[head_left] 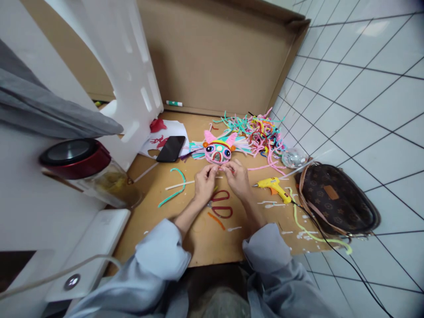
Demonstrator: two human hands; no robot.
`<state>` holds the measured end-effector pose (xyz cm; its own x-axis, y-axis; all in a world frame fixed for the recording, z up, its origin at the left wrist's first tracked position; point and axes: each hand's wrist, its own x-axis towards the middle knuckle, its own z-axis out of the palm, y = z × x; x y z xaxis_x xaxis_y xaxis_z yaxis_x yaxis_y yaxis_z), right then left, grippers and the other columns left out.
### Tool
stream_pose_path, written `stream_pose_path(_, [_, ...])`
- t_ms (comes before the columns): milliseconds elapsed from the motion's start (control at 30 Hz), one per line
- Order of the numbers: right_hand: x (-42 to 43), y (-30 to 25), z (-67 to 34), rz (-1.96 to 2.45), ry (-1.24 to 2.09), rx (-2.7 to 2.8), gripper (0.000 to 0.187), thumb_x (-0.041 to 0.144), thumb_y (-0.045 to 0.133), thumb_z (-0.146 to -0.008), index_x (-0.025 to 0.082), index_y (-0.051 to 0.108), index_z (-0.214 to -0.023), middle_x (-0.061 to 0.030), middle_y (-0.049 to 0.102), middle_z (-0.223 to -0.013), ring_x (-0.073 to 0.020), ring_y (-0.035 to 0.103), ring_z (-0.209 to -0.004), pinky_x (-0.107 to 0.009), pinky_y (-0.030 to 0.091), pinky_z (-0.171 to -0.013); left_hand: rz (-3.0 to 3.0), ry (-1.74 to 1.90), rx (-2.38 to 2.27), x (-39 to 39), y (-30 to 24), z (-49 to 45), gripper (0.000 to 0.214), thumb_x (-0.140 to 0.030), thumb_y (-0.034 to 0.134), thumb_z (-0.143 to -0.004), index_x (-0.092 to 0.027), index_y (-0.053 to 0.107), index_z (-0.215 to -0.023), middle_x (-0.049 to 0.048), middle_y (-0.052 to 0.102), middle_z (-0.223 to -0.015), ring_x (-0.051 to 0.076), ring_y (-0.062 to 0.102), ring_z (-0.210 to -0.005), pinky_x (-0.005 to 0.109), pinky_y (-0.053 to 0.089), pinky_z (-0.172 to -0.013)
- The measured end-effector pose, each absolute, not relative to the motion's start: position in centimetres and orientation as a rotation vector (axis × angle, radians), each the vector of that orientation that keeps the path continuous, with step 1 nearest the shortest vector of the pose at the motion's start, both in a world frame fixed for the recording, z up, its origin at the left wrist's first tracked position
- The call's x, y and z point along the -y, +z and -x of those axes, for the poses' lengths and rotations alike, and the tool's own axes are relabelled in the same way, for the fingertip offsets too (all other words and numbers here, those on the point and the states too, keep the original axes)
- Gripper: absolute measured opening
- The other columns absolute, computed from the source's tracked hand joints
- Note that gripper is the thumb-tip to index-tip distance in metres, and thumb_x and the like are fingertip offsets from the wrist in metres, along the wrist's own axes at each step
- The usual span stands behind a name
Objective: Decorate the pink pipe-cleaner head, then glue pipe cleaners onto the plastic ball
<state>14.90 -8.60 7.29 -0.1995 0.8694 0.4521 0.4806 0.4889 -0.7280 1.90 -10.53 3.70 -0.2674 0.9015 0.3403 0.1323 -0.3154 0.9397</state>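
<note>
My left hand and my right hand meet over the middle of the table, thumbs and fingertips pinched together. A small pink pipe cleaner shows between them, mostly hidden by the fingers. Just beyond the fingertips lies a pipe-cleaner animal head with pink ears, big dark eyes, a yellow band and orange balls at the sides. Bundles of pale and teal pipe cleaners spread from under it. Between my forearms rest red-handled scissors and a short orange pipe cleaner.
A yellow glue gun lies right of my right hand, its black cord running to the front edge. Behind it are a tangled pipe-cleaner pile and a brown bag. At left are a phone, a teal pipe cleaner and a glass bottle.
</note>
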Motion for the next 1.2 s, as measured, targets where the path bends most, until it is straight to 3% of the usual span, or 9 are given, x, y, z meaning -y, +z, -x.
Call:
stream_pose_path(267, [8.5,7.7,-15.2,1.134,0.630,1.720,0.014,0.028,0.059,-0.085,0.021,0.065,-0.075,-0.0019,0.058,-0.075,-0.0181,0.053,-0.072,-0.030,0.043,-0.069,-1.186,1.728,-1.364,10.0,3.9,-1.0,0.036,-0.051,0.055,-0.090,-0.017,0.068,-0.084,-0.0003,0.059,-0.070,0.013,0.051,-0.065,0.025,0.043,-0.066])
stream_pose_path(467, [8.6,7.6,-15.2,1.090,0.549,1.720,0.015,0.026,0.058,-0.086,0.019,0.066,-0.076,-0.0015,0.060,-0.077,-0.0158,0.053,-0.070,-0.029,0.044,-0.069,-1.190,1.619,-1.117,10.9,4.9,-2.1,0.044,-0.060,0.063,-0.082,-0.016,0.065,-0.075,-0.0006,0.059,-0.065,0.014,0.053,-0.064,0.025,0.046,-0.065])
stream_pose_path(700, [8.3,7.1,-15.4,1.091,0.508,1.773,0.014,0.026,0.055,-0.087,0.020,0.065,-0.079,-0.0019,0.060,-0.080,-0.0157,0.055,-0.071,-0.029,0.045,-0.071,-1.133,1.636,-1.096,10.9,4.8,-2.7,0.030,-0.046,0.071,-0.076,-0.016,0.072,-0.078,0.0025,0.071,-0.075,0.014,0.060,-0.068,0.026,0.051,-0.068])
stream_pose_path(1000, [8.3,6.7,-15.1,1.026,0.707,1.726,0.012,0.030,0.060,-0.083,0.020,0.065,-0.080,-0.0020,0.064,-0.086,-0.0150,0.058,-0.075,-0.029,0.048,-0.074,-1.128,1.665,-1.109,11.1,5.0,-2.7,0.021,-0.037,0.070,-0.076,-0.016,0.071,-0.079,0.0022,0.071,-0.075,0.014,0.061,-0.070,0.025,0.051,-0.070])
stream_pose_path(1200, [8.8,7.1,-14.8,1.086,0.586,1.736,0.011,0.028,0.060,-0.083,0.020,0.064,-0.076,-0.0014,0.063,-0.081,-0.0150,0.057,-0.071,-0.028,0.047,-0.069,-1.237,1.651,-1.207,10.9,4.3,-2.7,0.020,-0.034,0.062,-0.081,-0.016,0.070,-0.083,0.0013,0.068,-0.073,0.013,0.056,-0.066,0.025,0.046,-0.068])
